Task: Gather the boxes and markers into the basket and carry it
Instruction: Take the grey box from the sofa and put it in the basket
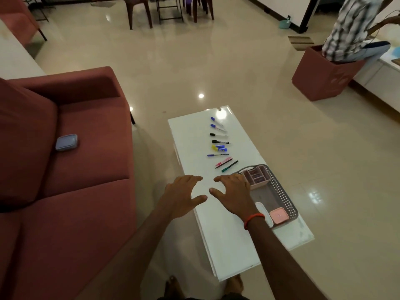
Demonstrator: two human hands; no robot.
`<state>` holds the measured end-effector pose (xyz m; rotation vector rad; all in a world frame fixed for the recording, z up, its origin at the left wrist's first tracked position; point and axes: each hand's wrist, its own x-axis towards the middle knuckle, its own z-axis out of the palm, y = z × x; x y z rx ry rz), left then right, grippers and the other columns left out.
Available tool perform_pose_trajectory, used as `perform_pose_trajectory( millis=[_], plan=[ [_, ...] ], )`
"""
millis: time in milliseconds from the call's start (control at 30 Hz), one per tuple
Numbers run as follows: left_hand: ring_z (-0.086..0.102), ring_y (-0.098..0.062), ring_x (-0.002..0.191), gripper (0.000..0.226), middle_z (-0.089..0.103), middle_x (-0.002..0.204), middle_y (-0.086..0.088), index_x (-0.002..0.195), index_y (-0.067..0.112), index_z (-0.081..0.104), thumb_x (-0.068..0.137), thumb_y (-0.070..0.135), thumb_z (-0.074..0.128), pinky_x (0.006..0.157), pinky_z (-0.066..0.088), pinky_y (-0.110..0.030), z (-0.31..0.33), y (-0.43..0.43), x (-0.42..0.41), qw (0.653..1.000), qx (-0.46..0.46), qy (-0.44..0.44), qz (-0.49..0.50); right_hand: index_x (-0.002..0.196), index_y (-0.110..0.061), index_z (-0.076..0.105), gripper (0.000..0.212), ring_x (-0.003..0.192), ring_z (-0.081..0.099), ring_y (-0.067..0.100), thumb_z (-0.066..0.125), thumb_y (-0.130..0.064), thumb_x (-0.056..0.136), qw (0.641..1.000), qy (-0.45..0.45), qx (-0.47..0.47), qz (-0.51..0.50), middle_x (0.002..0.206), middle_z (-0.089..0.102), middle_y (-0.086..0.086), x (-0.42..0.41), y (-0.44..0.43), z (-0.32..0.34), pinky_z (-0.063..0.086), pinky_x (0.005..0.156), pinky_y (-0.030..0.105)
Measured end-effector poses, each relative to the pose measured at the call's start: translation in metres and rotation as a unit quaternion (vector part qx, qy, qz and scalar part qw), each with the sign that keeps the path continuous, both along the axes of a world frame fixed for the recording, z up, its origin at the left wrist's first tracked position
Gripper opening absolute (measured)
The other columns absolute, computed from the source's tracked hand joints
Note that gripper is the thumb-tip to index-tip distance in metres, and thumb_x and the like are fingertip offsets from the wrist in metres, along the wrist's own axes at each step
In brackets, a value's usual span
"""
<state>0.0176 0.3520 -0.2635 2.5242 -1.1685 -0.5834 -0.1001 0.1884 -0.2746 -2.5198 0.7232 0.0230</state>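
A grey perforated basket [283, 191] lies on the right side of the white table [190, 135]. Inside it are a pink divided box [255, 176] at the far end, a small pink lidded box [279, 215] and a white box [267, 215] at the near end. Several markers and pens lie in a row beyond the basket, from a blue-capped marker [215, 120] down past a yellow-capped one [219, 148] to a green pen [229, 166]. My left hand [180, 195] and my right hand [234, 194] hover open over the table, just left of the basket, holding nothing.
A red sofa [65, 169] fills the left, with a small blue-grey lidded box [66, 142] on its seat. A person sits on a red cube stool [320, 79] at the far right. Chairs [138, 11] stand at the back. Glossy floor surrounds the table.
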Motion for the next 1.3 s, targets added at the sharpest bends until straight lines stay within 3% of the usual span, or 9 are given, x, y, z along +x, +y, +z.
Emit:
perform_pose_trajectory(
  millis=[167,233,333,467,600,1000,1300],
  plan=[
    [0.036,-0.017,0.142,0.071,0.042,0.152,0.010,0.147,0.034,0.038,0.087,0.069,0.051,0.114,0.034,-0.043,-0.004,0.064,0.035,0.999,0.000,0.007,0.040,0.126,-0.033,0.062,0.077,0.133,0.041,0.022,0.029,-0.078,0.072,0.999,-0.018,0.019,0.026,0.128,0.061,-0.006,0.042,0.056,-0.001,0.030,0.106,0.040],
    [0.038,-0.015,0.141,0.076,0.043,0.151,0.012,0.146,0.036,0.038,0.082,0.076,0.045,0.112,0.036,-0.047,-0.008,0.089,0.049,0.998,-0.003,0.017,0.062,0.127,-0.034,0.060,0.069,0.133,0.038,0.020,0.037,-0.075,0.077,0.999,-0.009,0.025,0.039,0.130,0.059,-0.006,0.058,0.079,0.001,0.027,0.104,0.037],
    [0.036,-0.015,0.142,0.072,0.042,0.153,0.011,0.148,0.034,0.038,0.087,0.070,0.052,0.110,0.037,-0.043,-0.008,0.118,0.063,0.997,-0.001,0.012,0.080,0.130,-0.033,0.059,0.048,0.135,0.035,0.020,0.055,-0.061,0.090,0.998,-0.007,0.021,0.065,0.133,0.058,-0.004,0.080,0.105,0.003,0.026,0.105,0.037],
    [0.034,-0.017,0.143,0.068,0.040,0.154,0.010,0.149,0.033,0.037,0.091,0.064,0.055,0.107,0.033,-0.041,-0.003,0.143,0.075,0.994,-0.015,0.007,0.106,0.131,-0.033,0.057,0.047,0.134,0.036,0.019,0.056,-0.058,0.092,0.995,-0.009,0.017,0.099,0.136,0.057,-0.004,0.103,0.128,0.003,0.027,0.104,0.038],
    [0.037,-0.018,0.141,0.066,0.042,0.152,0.011,0.146,0.035,0.039,0.090,0.067,0.051,0.106,0.034,-0.048,-0.002,0.160,0.086,0.989,-0.021,-0.005,0.147,0.132,-0.034,0.056,0.048,0.134,0.036,0.020,0.055,-0.059,0.092,0.992,-0.011,0.006,0.122,0.137,0.056,-0.004,0.121,0.139,0.006,0.028,0.103,0.037],
    [0.037,-0.019,0.141,0.067,0.044,0.151,0.007,0.145,0.035,0.040,0.088,0.068,0.053,0.107,0.036,-0.049,-0.006,0.184,0.122,0.979,-0.013,0.010,0.205,0.133,-0.034,0.055,0.049,0.135,0.038,0.021,0.054,-0.061,0.092,0.987,-0.005,0.018,0.161,0.140,0.055,-0.005,0.176,0.155,0.000,0.030,0.104,0.039],
    [0.043,-0.019,0.134,0.063,0.050,0.144,0.010,0.141,0.034,0.047,0.087,0.064,0.058,0.105,0.041,-0.048,-0.008,0.167,0.198,0.970,-0.019,0.006,0.243,0.133,-0.036,0.054,0.050,0.135,0.036,0.021,0.053,-0.062,0.091,0.980,0.000,0.030,0.195,0.140,0.054,-0.006,0.263,0.133,-0.012,0.029,0.105,0.041]
  ],
)
